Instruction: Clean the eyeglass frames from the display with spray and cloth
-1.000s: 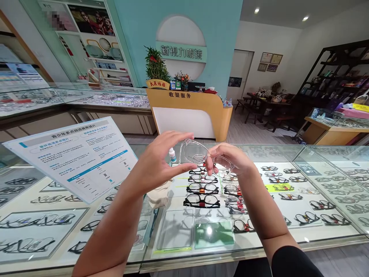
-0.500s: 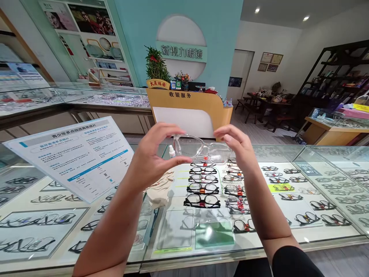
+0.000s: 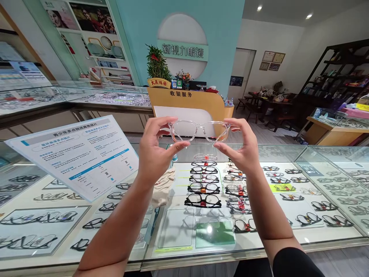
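Note:
Clear-framed eyeglasses [image 3: 201, 127] are held up level above the glass counter, front rims spread between both hands. My left hand [image 3: 157, 144] grips their left end, fingers on top and thumb below. At the other end, my right hand [image 3: 240, 144] pinches the frame the same way. The temple arms show partly through the lenses; their far parts are hidden by the fingers. Beneath the hands, a row of dark-framed eyeglasses [image 3: 203, 187] lies in the display. A beige cloth [image 3: 162, 188] rests on the counter below my left forearm.
A printed lens sheet [image 3: 75, 154] stands tilted on the left. The glass display counter [image 3: 150, 265] spans the front, with a green card [image 3: 215, 234] near its edge. Further displays [image 3: 343, 121] stand at right. Behind is a wooden cashier desk [image 3: 187, 100] with a plant [image 3: 158, 63].
Both hands have lifted the eyeglasses and levelled them. My right hand, earlier apart from the frame or barely touching it, now grips its right end.

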Available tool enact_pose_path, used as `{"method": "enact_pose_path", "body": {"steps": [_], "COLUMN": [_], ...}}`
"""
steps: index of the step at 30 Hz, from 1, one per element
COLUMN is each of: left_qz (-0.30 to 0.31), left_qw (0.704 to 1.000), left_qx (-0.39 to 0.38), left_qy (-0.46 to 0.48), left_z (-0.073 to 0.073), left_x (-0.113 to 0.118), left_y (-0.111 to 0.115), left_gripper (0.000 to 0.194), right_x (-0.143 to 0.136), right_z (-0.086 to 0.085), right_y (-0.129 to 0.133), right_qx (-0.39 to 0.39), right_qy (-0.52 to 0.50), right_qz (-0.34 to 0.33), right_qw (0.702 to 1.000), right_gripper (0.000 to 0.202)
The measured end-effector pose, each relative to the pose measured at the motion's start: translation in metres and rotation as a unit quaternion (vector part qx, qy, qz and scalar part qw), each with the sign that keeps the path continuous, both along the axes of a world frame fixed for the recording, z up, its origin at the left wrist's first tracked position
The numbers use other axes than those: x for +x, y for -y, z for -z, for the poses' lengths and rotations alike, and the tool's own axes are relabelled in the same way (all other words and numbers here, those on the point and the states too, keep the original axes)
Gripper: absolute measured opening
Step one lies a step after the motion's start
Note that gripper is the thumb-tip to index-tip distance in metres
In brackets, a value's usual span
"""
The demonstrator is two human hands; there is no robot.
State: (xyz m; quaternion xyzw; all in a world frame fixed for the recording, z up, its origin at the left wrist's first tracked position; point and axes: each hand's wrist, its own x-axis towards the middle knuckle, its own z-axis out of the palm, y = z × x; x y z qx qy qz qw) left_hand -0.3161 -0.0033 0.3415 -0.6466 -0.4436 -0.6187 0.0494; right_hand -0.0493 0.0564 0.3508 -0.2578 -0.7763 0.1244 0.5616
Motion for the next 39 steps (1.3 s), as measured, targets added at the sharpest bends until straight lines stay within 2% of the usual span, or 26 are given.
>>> {"method": "enact_pose_path", "body": {"steps": [6, 13, 20, 23, 39], "left_qz": [0.01, 0.002, -0.07, -0.081, -0.13], "left_qw": [0.999, 0.997, 0.997, 0.995, 0.989], "left_qx": [-0.015, -0.001, 0.033, 0.057, 0.075], "left_qy": [0.047, 0.078, 0.03, 0.032, 0.014], "left_z": [0.01, 0.013, 0.016, 0.016, 0.014], "left_x": [0.004, 0.011, 0.014, 0.019, 0.027], "left_y": [-0.009, -0.012, -0.011, -0.008, -0.002], "left_gripper": [0.073, 0.065, 0.065, 0.062, 0.061], "right_x": [0.001, -0.001, -0.001, -0.002, -0.001], "right_z": [-0.002, 0.001, 0.006, 0.009, 0.008], "right_y": [0.0, -0.004, -0.011, -0.014, -0.015], "right_qx": [-0.023, -0.063, -0.145, -0.163, -0.181], "right_qy": [-0.022, -0.044, -0.024, -0.027, -0.001], "right_qz": [-0.01, -0.047, -0.053, -0.066, -0.075], "right_qw": [0.999, 0.996, 0.988, 0.984, 0.981], "right_gripper": [0.05, 0.049, 0.063, 0.063, 0.059]}}
